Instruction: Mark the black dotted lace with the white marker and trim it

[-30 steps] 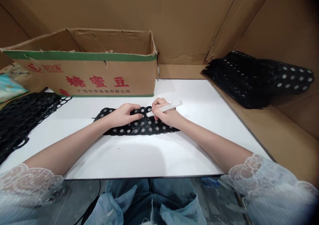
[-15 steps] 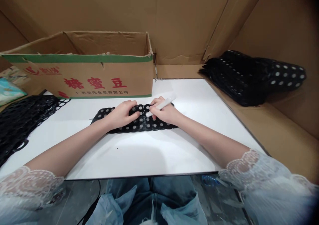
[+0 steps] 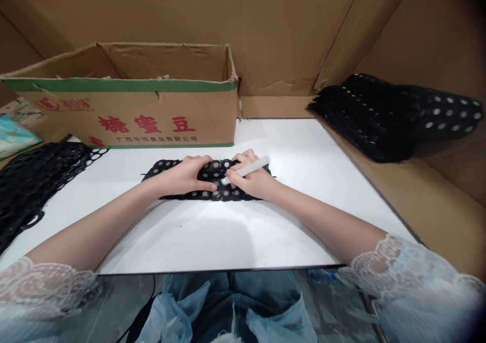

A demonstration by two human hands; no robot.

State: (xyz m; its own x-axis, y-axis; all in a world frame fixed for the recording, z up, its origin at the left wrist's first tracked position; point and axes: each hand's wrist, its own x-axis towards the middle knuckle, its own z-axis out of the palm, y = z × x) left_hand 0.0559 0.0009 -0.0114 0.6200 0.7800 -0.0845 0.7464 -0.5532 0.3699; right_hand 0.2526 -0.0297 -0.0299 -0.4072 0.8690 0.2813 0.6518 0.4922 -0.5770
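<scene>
A black piece of lace-like material with rows of pale round dots (image 3: 207,194) lies flat on the white table (image 3: 212,237). My left hand (image 3: 188,175) rests on its left half, thumb and fingers spread apart and pressing it down. Held like a writing tool, a white pen (image 3: 252,167) sits in my right hand (image 3: 252,176), over the right half. The pen's lower end points down and left at the middle of the material, close to my left thumb. Whether the tip touches the surface I cannot tell.
An open cardboard box (image 3: 152,110) with red lettering stands at the back left. Black ring-patterned mesh (image 3: 41,181) lies at the left, beside a blue-and-white packet (image 3: 17,135). A pile of black dotted pieces (image 3: 379,120) lies on cardboard at the right. Cardboard walls (image 3: 281,34) enclose the back.
My right hand and the pen tip have moved slightly toward me along the middle of the material. My left thumb has also come down a little. The view shifts slightly.
</scene>
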